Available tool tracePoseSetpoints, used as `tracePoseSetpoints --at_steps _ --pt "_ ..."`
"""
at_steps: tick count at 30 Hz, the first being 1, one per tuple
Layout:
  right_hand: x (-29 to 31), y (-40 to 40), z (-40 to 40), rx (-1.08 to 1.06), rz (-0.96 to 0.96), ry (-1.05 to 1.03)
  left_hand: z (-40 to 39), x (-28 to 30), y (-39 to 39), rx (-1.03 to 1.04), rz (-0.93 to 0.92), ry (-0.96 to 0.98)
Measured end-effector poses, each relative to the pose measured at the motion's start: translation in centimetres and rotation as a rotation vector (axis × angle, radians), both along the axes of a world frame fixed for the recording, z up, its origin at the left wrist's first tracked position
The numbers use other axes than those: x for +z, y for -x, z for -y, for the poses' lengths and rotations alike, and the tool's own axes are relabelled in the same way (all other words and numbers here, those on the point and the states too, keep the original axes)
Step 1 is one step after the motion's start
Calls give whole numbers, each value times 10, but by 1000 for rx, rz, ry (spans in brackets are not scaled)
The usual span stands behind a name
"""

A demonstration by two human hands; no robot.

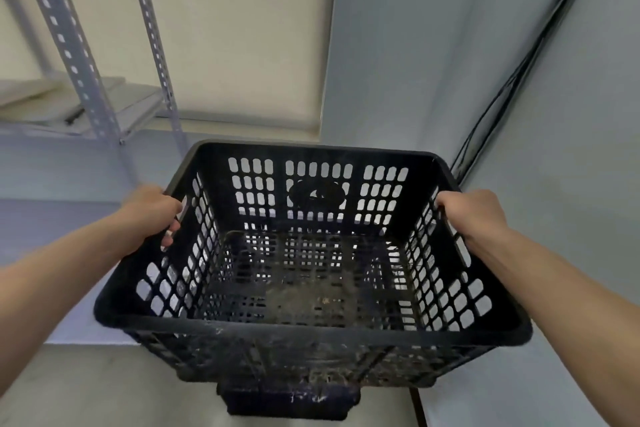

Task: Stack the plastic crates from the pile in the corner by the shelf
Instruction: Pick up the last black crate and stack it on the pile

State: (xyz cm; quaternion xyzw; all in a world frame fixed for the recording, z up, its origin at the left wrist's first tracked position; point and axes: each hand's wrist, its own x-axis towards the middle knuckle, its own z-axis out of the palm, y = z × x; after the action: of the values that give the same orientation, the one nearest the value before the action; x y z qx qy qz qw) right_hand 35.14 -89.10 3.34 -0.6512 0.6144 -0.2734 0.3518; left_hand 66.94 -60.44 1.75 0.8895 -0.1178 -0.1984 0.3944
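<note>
1. Black plastic crate (pixel 311 270), slotted walls and grid floor, open side up, tilted toward the camera, held up off the floor, with dirt on its bottom.
2. Right below it there's maybe a second dark crate (pixel 291 402), mostly hidden.

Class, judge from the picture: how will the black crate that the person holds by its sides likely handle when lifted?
The black crate is empty and its walls are mostly holes, so probably light for its size. The left hand and right hand grip opposite rims without visible sagging, suggesting stiffness. Grime on its floor may make it dusty to grip.
</note>
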Motion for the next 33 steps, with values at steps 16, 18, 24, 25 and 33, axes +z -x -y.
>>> tracePoseSetpoints --at_steps 16,18,24,25,33 --pt "-4 -61 52 20 -3 -67 54 4 -79 -111 -40 -92" --pt "-8 -61 58 -17 -2 -85 61 8 -84 -127 -26 -75" --pt "-22 -62 50 53 -106 15 63 0 -96 -120 -43 -81" --pt "-25 -62 48 82 -163 29 62 -2 -96 -114 -37 -81" --pt "-25 -45 65 302 -183 -3 54 -6 -95 -171 -87 -21"
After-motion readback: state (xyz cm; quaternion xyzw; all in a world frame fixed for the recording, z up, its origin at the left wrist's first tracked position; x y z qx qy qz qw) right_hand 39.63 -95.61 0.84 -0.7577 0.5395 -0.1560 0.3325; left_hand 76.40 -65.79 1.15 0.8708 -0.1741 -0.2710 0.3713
